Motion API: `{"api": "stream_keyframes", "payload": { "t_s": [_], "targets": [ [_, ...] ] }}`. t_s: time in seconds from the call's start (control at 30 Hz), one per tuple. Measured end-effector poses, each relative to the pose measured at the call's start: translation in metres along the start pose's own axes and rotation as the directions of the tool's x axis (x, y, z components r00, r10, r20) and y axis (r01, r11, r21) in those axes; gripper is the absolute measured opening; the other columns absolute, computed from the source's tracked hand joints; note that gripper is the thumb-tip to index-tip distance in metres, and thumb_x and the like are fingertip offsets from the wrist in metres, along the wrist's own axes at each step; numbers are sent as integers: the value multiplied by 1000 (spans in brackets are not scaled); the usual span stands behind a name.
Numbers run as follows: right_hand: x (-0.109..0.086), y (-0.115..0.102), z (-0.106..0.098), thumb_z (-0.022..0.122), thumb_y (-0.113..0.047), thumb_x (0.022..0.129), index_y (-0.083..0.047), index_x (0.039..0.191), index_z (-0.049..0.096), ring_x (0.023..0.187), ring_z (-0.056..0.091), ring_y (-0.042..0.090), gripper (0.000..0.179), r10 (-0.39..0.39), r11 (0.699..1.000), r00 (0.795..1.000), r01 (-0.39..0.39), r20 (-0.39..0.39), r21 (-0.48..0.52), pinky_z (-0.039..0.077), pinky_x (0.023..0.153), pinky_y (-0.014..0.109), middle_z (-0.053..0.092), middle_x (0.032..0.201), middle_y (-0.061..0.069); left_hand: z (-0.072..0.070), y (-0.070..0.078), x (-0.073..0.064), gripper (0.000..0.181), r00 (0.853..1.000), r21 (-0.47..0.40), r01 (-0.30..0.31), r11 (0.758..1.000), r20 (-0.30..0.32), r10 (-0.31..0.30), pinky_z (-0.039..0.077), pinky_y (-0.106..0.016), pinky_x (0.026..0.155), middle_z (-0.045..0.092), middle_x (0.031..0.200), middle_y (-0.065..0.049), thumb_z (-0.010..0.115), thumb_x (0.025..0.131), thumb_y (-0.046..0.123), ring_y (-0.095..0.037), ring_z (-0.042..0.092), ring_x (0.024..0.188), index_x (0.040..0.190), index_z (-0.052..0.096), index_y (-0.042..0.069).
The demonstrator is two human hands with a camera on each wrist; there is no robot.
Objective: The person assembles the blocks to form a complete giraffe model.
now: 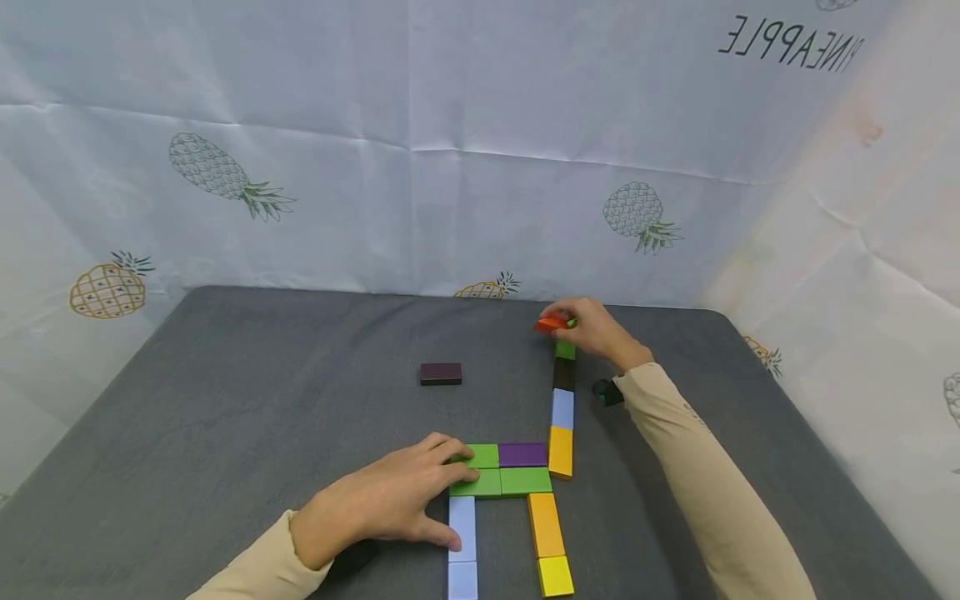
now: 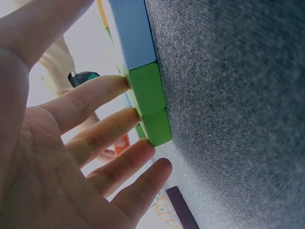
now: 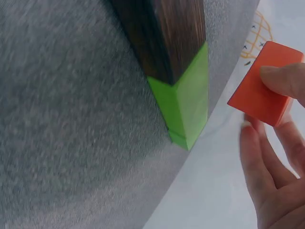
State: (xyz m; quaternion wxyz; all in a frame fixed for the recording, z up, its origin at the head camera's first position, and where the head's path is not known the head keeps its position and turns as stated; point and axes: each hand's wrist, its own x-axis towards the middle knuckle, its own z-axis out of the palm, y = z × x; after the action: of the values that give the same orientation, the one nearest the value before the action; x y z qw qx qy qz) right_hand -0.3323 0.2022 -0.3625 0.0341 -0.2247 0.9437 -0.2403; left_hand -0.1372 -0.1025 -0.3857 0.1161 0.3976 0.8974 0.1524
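My right hand point(image 1: 592, 329) pinches a red-orange block point(image 3: 264, 86) between thumb and fingers, above the far end of a column of blocks. From far to near that column shows green point(image 1: 566, 350), dark brown point(image 1: 564, 375), light blue point(image 1: 562, 410) and orange point(image 1: 561, 450). My left hand point(image 1: 390, 492), fingers spread, touches the left ends of two stacked rows. Its fingertips rest against green blocks point(image 2: 147, 90), while the thumb lies by a light blue block point(image 1: 467, 525). A purple block point(image 1: 522, 455) and another green block point(image 1: 527, 481) complete these rows at the right.
A dark purple block point(image 1: 441, 373) lies apart on the grey cloth-covered table point(image 1: 300, 375). Nearer, an orange block point(image 1: 546, 527) and a yellow block point(image 1: 556, 577) form a right leg, light blue blocks a left one. A pineapple-print curtain point(image 1: 375, 208) hangs behind.
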Motion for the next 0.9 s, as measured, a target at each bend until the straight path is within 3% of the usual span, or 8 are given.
{"api": "stream_keyframes", "payload": {
  "t_s": [0.3,0.53,0.9],
  "targets": [
    [-6,10,-7,66,-2,92,-5,126,66,104,64,36,34,25,1000,1000,-25,-16,3,55,84,47,57,136,22,1,-1,0,64,1000,16,-10,1000,-7,10,50,-35,101,51,141,2,78,79,54,-14,47,129,131,63,20],
    [-12,21,-11,67,-4,93,-4,129,64,99,67,36,36,35,999,999,-35,-40,0,56,76,43,57,135,23,2,-1,0,64,1000,24,-17,1000,-16,17,50,-34,101,51,141,2,78,79,54,-14,47,128,131,63,20],
    [-19,38,-13,65,0,93,2,128,63,109,63,42,35,9,1000,996,-11,-88,-15,53,92,55,59,131,25,3,-2,0,64,1000,4,-14,1000,-11,14,50,-34,101,51,141,3,78,79,54,-13,46,129,131,63,20]
  ]
}}
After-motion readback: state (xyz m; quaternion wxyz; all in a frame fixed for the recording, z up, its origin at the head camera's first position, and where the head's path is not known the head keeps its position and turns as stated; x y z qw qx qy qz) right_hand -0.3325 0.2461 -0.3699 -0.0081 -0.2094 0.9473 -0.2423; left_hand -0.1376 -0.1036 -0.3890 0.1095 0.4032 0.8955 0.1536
